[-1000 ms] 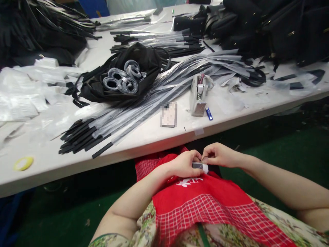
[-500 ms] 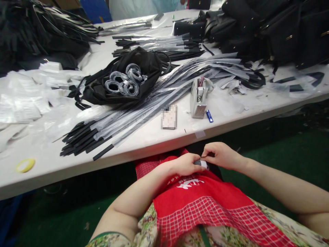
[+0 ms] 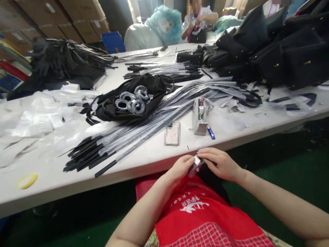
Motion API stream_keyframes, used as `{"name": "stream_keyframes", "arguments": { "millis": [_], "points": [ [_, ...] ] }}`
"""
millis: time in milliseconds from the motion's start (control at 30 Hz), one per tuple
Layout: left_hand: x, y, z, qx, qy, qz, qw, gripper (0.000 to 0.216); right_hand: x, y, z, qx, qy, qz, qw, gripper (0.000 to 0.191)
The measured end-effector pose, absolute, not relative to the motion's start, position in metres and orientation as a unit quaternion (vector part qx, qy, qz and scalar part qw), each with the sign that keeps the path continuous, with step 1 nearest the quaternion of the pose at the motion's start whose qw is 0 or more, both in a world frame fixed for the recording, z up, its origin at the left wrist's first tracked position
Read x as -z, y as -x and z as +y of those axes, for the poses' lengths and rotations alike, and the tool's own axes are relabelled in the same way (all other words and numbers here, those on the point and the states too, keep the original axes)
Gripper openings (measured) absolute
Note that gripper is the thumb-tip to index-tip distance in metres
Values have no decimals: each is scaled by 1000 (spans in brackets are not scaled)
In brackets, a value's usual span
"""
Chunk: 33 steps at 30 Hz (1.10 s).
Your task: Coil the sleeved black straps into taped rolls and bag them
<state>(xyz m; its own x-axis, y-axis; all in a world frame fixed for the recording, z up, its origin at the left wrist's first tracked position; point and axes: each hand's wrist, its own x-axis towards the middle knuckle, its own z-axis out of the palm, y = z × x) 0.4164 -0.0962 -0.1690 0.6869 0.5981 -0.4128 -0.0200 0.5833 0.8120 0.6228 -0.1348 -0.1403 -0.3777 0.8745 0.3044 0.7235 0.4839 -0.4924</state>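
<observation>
Just off the table's front edge, my left hand [image 3: 183, 166] grips a small rolled-up strap [image 3: 192, 171] in clear plastic, with a white tape or label on top. From the other side, the fingers of my right hand [image 3: 221, 163] close on the same roll; its far side is hidden behind them. Similar coiled straps [image 3: 135, 105] in plastic rest on a black bag [image 3: 108, 109]. Long black straps [image 3: 138, 132] in plastic sleeves lie across the table. A tape dispenser [image 3: 200, 120] stands beyond my hands, beside a small blue object [image 3: 211, 133].
The white table [image 3: 144, 161] bears a blurred card-like item [image 3: 172, 134], a yellow tape ring [image 3: 27, 181] and a heap of clear plastic packets [image 3: 38, 113]. Black bags [image 3: 288, 58] pile up at right. Across the table a person [image 3: 196, 22] handles a black bag.
The view has tilted up, showing the far side of the room. My hands have lifted the roll toward the table edge and turned it, and my right fingers now lie over it.
</observation>
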Motion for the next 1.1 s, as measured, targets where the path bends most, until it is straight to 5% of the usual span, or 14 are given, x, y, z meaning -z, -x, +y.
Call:
{"name": "stream_keyframes", "arguments": {
  "millis": [133,367,800,967,1100],
  "points": [
    [168,-413,-94,-215,-414,361,807,55,134,-652,-65,-103,667,-618,403,25],
    [164,-414,-87,-306,-474,378,734,53,160,-653,11,-275,708,-495,422,29],
    [167,-413,-75,-337,-537,415,653,29,174,-626,-50,-362,693,-406,474,48],
    [169,-416,-72,-338,-571,432,611,22,142,-611,-81,-410,638,-429,490,46],
    [168,-416,-75,-326,-622,444,556,22,124,-590,-106,-529,568,-467,424,43]
  ]
}}
